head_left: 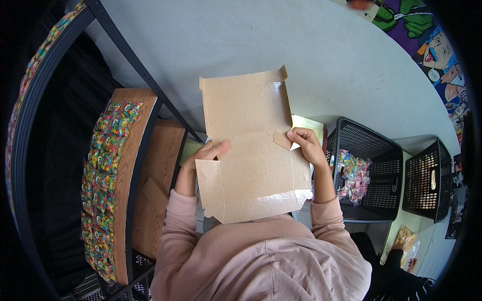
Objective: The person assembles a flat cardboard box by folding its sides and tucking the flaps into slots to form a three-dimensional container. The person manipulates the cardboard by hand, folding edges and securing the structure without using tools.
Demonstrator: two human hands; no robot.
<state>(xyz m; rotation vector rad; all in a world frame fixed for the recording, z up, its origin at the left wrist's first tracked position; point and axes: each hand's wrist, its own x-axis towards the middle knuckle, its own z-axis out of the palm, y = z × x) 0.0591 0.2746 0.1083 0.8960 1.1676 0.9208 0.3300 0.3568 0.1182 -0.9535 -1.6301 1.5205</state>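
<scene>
A brown cardboard box [251, 165], unfolded into a wide sheet with creases and side flaps, lies open in front of my chest. Its lid panel points away from me, with small flaps standing up at the far corners. My left hand [207, 153] grips the left edge at the middle fold, thumb on top of a small tab. On the opposite edge, my right hand [307, 143] pinches the right tab [282, 140] between thumb and fingers. The fingers of my left hand are partly hidden beneath the cardboard.
On the left, a wooden-topped shelf [131, 165] carries many colourful candy packets [103, 165]. A black plastic crate [369, 200] holding wrapped packets [353, 175] stands at right, beside a second black basket [427, 180]. Farther right lies a bag of yellowish food [403, 241]. A pale wall [251, 35] rises ahead.
</scene>
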